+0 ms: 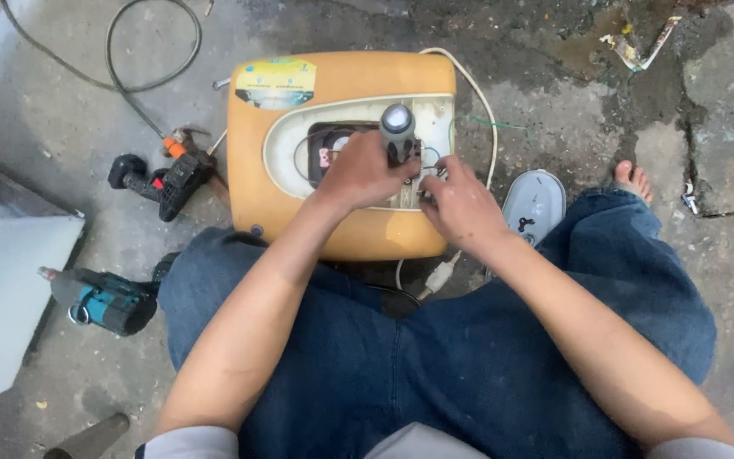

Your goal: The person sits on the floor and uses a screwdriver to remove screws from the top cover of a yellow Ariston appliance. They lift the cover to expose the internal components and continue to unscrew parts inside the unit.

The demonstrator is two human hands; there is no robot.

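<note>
Jeans-clad knees frame our left hand [358,174], clamped on a grey-capped screwdriver [398,127]; right fingers [431,189] pinch wiring inside the yellow heater [333,85]. Keep the tool upright.

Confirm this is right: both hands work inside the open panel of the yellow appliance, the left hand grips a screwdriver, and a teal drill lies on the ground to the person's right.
Not quite. The head view shows the teal drill lying to the person's left, not right. The rest stands: left hand grips the screwdriver, right hand beside it, inside the yellow appliance.

Short grey sleeves [189,442]; baggy blue jeans [435,365]; arms bare; R foot [633,179] barefoot.
</note>
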